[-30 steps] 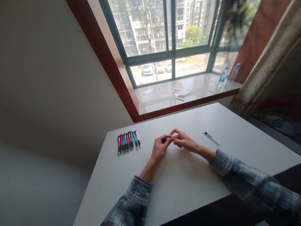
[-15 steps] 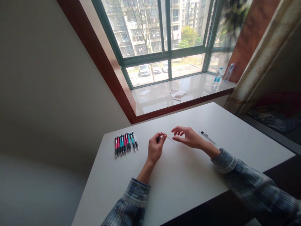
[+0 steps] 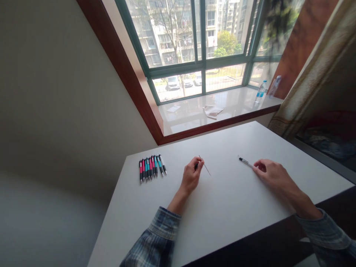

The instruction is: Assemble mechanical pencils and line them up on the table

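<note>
A thin, dark pen refill (image 3: 207,168) is pinched between the thumb and fingers of my left hand (image 3: 191,173), one end pointing away and the other down to the right. Something dark also shows inside that closed hand, too hidden to name. On the right of the table lies a pen (image 3: 244,161) with a black end and a clear, pale barrel. My right hand (image 3: 274,175) has its curled fingertips closed on the near end of this pen, which they partly cover.
Several pink and blue pens (image 3: 150,168) lie side by side at the left of the white table (image 3: 219,215). Behind it, the window sill (image 3: 183,124) carries a crumpled wrapper (image 3: 213,112) and two plastic bottles (image 3: 260,92). A curtain (image 3: 300,85) hangs at the right.
My right hand has moved right, away from my left hand, and its fingers have closed on the black-ended pen. The left hand still pinches the refill, now tilted a little more steeply.
</note>
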Demonstrator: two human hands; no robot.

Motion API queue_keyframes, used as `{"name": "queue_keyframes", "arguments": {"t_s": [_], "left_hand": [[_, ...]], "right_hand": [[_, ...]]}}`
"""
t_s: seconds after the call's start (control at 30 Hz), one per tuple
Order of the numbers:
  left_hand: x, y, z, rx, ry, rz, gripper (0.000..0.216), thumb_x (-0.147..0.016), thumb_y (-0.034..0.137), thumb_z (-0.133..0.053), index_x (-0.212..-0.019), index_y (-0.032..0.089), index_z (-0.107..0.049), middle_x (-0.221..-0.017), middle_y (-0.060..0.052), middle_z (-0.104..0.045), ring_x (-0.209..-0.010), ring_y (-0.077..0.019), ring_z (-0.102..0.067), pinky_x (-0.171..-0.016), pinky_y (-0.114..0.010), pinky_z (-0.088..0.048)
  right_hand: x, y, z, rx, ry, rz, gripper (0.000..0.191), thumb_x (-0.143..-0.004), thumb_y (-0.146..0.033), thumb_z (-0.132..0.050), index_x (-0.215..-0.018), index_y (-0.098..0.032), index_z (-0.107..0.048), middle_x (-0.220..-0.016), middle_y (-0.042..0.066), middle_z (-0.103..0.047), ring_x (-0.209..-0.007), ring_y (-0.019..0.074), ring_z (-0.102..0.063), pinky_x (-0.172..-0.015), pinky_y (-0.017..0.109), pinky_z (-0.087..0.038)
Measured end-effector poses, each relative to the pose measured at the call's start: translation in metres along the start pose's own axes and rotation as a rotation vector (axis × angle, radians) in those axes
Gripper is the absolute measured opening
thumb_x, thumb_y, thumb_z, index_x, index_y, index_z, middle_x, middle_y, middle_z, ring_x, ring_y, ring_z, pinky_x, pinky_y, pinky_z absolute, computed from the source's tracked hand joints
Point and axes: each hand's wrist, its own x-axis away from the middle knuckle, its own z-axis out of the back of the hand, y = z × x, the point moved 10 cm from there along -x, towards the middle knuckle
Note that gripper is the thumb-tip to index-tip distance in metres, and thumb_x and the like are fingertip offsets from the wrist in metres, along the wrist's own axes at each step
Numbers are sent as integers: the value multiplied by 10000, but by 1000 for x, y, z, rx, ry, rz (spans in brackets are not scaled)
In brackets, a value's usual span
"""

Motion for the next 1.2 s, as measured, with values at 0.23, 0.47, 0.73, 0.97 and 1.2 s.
{"name": "queue_keyframes", "arguments": {"t_s": [0.23,0.47,0.73,0.97,1.2], "left_hand": [[1,6,-3,-72,-51,-16,275,-935,441,-538,-822,197,-592,-669,40,-470,-595,-116,-377,-604,-237,-327],[3,10,7,-113,26,-17,253,-921,437,-572,-814,209,-601,-617,55,-439,-567,-113,-350,-587,-238,-288],[2,11,39,-157,246,-39,321,-896,504,-635,-882,193,-715,-593,48,-412,-564,-119,-350,-572,-252,-276],[1,7,34,-113,219,-24,417,-863,570,-663,-886,165,-760,-597,43,-429,-583,-115,-349,-570,-250,-286],[-1,5,29,-61,175,-9,440,-835,585,-695,-951,164,-744,-597,63,-360,-574,-107,-308,-561,-248,-265]], "right_hand": [[-21,-83,15,-400,-167,154,315,-850,-492,-664,-972,-206,-721,-879,84,-748,-761,225,-691,-717,347,-544],[-75,-189,-14,-853,-366,354,423,-796,-506,-757,-1022,-148,-739,-948,93,-724,-860,211,-637,-750,335,-511],[-69,-215,-80,-1056,-452,368,369,-802,-486,-769,-926,-145,-700,-821,39,-685,-737,147,-604,-676,279,-481],[-44,-221,-95,-934,-505,442,363,-837,-503,-729,-947,-157,-740,-843,50,-709,-796,175,-626,-710,282,-515],[-43,-222,-95,-922,-470,464,374,-844,-537,-721,-879,-165,-737,-778,29,-689,-743,162,-608,-669,259,-503]]}}
